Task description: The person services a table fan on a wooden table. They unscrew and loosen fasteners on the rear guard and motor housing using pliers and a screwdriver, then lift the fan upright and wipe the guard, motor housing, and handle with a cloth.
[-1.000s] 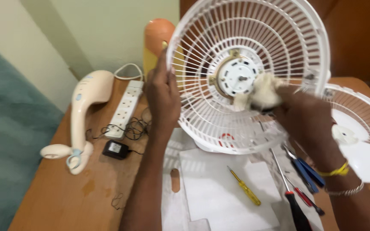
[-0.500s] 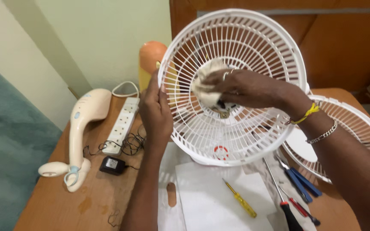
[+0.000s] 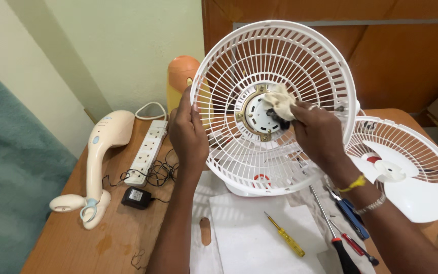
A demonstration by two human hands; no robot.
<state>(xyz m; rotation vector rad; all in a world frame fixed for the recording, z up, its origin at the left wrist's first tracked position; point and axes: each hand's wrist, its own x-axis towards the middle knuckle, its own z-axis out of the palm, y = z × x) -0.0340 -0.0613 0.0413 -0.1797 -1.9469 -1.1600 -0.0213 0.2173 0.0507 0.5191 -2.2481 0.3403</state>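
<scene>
Head view: white fan guard, upright above the desk. Left hand, grip closed on the guard's left rim. Right hand, fingers clamped on a cream cloth pressed against the round hub at the guard's centre. Beneath: white sheet with yellow screwdriver. Right: second guard with blades. Left: power strip, black adapter, cream handheld appliance.
</scene>
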